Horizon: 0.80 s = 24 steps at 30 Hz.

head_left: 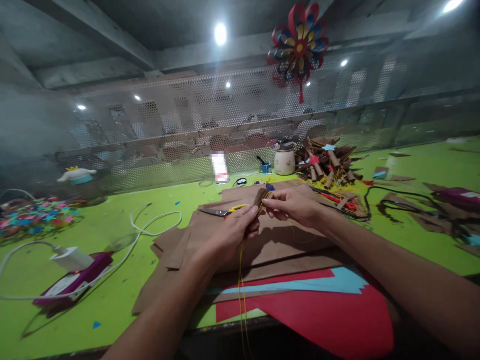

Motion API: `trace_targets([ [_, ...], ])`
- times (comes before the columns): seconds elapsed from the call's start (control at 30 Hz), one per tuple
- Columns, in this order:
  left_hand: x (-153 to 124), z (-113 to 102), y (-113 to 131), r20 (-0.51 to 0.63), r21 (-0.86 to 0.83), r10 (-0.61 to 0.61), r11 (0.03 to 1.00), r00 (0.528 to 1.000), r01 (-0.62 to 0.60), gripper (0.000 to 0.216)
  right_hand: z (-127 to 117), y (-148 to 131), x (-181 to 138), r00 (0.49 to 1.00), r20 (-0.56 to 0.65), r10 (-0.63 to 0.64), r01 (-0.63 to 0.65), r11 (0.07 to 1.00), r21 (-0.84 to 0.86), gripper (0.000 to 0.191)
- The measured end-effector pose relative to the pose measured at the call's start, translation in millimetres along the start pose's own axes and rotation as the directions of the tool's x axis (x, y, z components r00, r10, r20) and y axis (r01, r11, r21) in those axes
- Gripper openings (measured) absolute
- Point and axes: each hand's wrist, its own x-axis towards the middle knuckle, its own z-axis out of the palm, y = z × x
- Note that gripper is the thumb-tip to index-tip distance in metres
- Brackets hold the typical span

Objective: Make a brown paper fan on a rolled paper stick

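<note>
My left hand [240,225] grips a small bundle of folded brown paper [260,197] above the middle of the table. Fingers of my right hand [290,206] pinch at the bundle's right side, where thin yellow string [242,280] runs; its long ends hang down past the table's front edge. Below both hands lie stacked sheets of brown paper [300,252]. Scissors [217,212] with yellow handles rest on the sheets, just left of my hands and partly hidden by the left one. Nearer me are red paper [337,320] and light blue paper [330,280].
Rolled brown paper pieces with stars [330,160] are piled at the back right, beside a white jar [285,159]. Colourful paper stars [45,217] lie far left. A purple power strip [75,282] and white cable [161,232] are at left; a black cable [369,200] at right.
</note>
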Motion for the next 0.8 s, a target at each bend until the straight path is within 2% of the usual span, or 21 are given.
trace_targets([
  [0.17,2,-1,-5,-0.071,0.225,0.049,0.974,0.996,-0.032,0.033,-1,6,2,0.999,-0.031,0.041,-0.040,0.999,0.025,0.034],
  [0.27,3,-2,-8,-0.105,0.297,0.077,0.954,0.992,-0.042,0.035,3,7,3,0.997,-0.068,0.041,-0.040,0.999,0.020,0.034],
  [0.57,-1,4,-5,-0.128,0.328,0.044,0.945,0.991,0.000,0.029,6,11,6,0.987,-0.141,0.071,-0.063,0.996,0.059,0.029],
  [0.8,-3,7,0,-0.095,0.302,-0.012,0.952,0.995,0.040,0.018,1,11,5,0.987,-0.121,0.103,-0.089,0.989,0.119,0.028],
])
